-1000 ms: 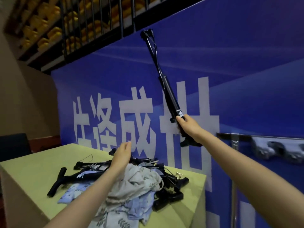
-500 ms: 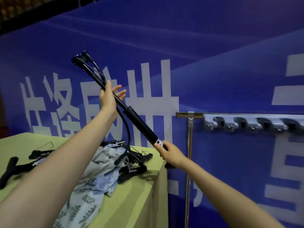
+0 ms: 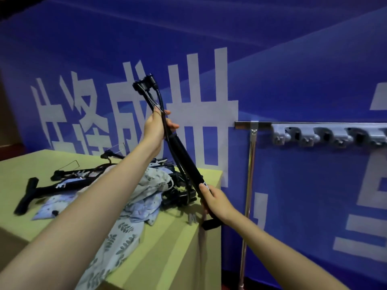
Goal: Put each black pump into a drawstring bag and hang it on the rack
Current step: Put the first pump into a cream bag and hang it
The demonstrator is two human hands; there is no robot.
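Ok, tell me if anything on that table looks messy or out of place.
Yes. The other black pumps and the leaf-print fabric bags lie in one tangled heap on the yellow-green table, hoses crossing. One bag droops over the near edge. The left hand and right hand hold another black pump tilted above it.

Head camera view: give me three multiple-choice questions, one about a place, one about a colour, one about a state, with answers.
1. Where does the rack stand relative to the table?
A right of it
B left of it
C on it

2. What colour is the backdrop?
A red
B blue
C green

3. How is the raised pump held?
A left hand only
B lying on the table
C both hands

Answers:
A, the rack's rail is right of the table.
B, the backdrop is blue.
C, left hand grips high, right hand low.
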